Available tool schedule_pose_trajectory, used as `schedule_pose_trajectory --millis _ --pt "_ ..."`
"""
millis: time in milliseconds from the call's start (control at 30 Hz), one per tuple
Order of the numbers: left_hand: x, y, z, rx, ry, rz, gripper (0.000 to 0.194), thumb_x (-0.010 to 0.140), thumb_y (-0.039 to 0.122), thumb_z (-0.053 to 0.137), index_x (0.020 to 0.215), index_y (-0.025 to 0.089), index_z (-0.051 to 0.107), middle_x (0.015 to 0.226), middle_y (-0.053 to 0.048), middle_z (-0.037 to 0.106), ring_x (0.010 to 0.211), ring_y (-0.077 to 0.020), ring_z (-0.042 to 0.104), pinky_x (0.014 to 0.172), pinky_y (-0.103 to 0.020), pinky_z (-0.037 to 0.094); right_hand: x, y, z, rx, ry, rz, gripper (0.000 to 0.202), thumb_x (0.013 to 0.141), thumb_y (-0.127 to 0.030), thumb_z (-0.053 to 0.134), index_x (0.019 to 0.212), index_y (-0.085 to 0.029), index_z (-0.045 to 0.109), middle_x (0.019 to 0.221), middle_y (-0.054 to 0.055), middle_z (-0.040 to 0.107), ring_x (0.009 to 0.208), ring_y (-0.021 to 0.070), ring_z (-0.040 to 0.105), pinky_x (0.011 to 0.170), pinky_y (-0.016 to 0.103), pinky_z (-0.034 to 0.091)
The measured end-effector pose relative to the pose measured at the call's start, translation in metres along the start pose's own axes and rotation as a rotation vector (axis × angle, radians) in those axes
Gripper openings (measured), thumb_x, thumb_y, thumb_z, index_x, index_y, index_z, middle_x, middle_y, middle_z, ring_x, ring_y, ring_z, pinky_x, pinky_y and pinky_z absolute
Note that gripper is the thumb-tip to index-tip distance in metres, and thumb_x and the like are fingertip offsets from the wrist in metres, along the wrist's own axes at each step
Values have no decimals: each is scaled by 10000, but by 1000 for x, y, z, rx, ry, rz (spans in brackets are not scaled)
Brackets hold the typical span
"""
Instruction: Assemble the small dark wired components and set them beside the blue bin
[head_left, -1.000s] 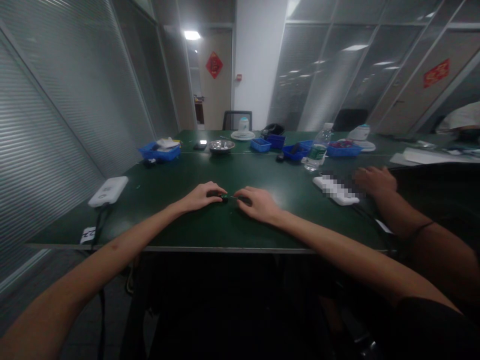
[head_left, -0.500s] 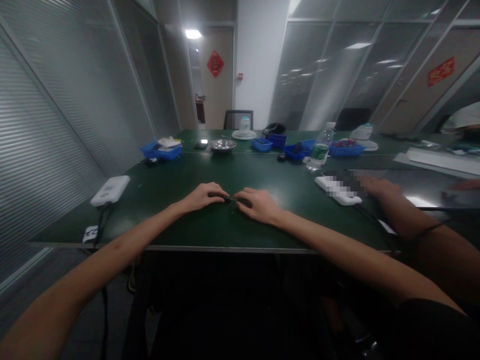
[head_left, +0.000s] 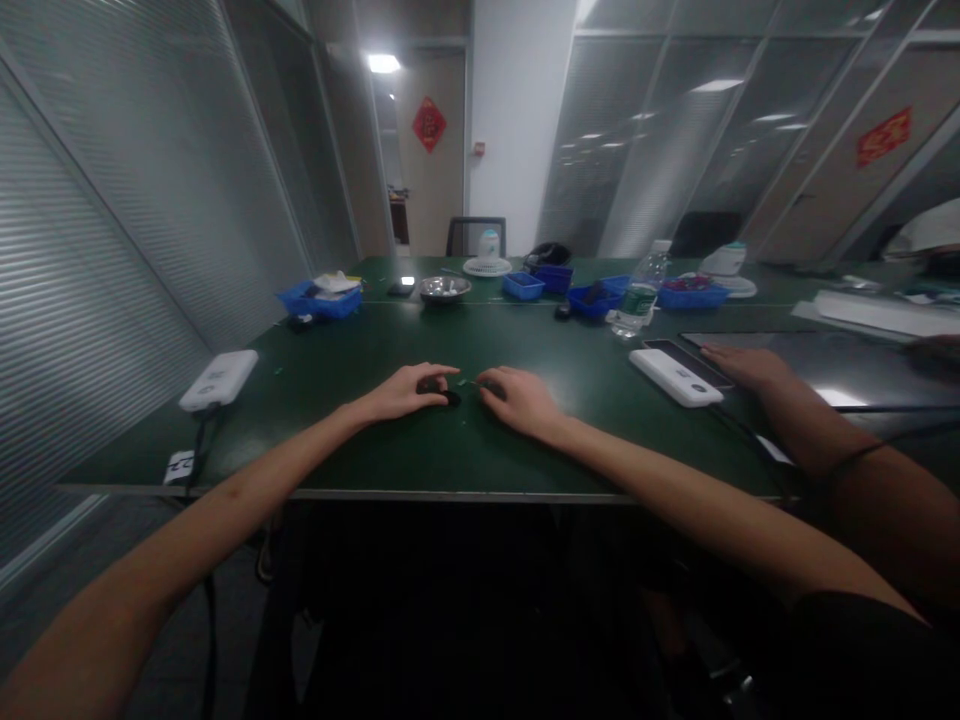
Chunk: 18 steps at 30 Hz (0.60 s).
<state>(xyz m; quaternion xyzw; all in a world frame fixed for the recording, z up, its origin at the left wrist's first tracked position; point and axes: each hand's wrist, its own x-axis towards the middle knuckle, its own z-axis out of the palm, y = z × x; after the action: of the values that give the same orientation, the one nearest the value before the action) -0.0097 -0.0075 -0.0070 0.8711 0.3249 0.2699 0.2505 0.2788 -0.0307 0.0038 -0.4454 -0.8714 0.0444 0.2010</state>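
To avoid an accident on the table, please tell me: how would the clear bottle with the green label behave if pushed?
Tall and narrow, the bottle would probably tip if pushed high up. Its clear, plastic-looking wall may dent under a firm squeeze. Its round body could roll once lying down. How full it is, I cannot tell.

The left hand's grip (head_left: 405, 391) touches a black piece (head_left: 454, 398); the right hand's grip (head_left: 521, 401) curls nearby; a bowl (head_left: 442, 300) stands beyond on the worktop (head_left: 352, 350).

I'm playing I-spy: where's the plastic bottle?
In the head view, the plastic bottle stands right of centre on the green table, beyond a white power bank, beside a blue tray.
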Motion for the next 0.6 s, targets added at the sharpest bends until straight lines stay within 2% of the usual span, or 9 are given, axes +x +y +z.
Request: schedule_pose_trajectory --millis 100,167,300,433,533,600 --pt "0 3 -2 65 -8 54 264 983 376 725 1194 230 786 1168 -94 719 1122 -244 638 1010 -416 499 1 2 0 -25 2 76 288 1058 -385 553 1271 -264 704 1210 69 750 1018 237 703 836 321 492" --pt "1 5 -3 97 -4 91 217 989 363 718 1145 234 796 1259 -107 705 1214 -258 610 1073 -444 473 1 2 0 -38 5 109 293 1059 -395 547 1268 -266 706 1214 74 752 1027 244 703 833 326 491" --pt "8 9 4 127 -44 139 211 1020 337 673 1184 244 767 1465 -108 637 1399 -269 529 1187 -493 387 2 2 -1 -58 7 147 301 1060 -401 541 1275 -270 705 1209 77 752 1019 254 701 813 331 492" --pt "14 7 10 196 -82 119 282 1058 336 599 1304 245 705 1441 -107 662 1379 -261 569 1180 -474 390 1 2 -2 -58 -3 141 301 1065 -408 537 1270 -267 706 1195 80 752 1009 252 699 803 330 491" --pt "12 -7 -1 245 -55 55 332 1057 362 587 1345 228 683 1370 -104 704 1277 -249 643 1130 -423 440 1 2 -2 -52 -2 134 298 1062 -409 548 1264 -260 708 1191 82 753 1012 252 699 808 331 492" --pt "7 -24 -18 284 -31 -31 350 1049 382 580 1336 215 691 1337 -105 721 1238 -250 666 1100 -399 468 1 3 -2 -48 -5 130 294 1057 -401 555 1265 -257 707 1189 82 754 1005 250 698 808 330 492"
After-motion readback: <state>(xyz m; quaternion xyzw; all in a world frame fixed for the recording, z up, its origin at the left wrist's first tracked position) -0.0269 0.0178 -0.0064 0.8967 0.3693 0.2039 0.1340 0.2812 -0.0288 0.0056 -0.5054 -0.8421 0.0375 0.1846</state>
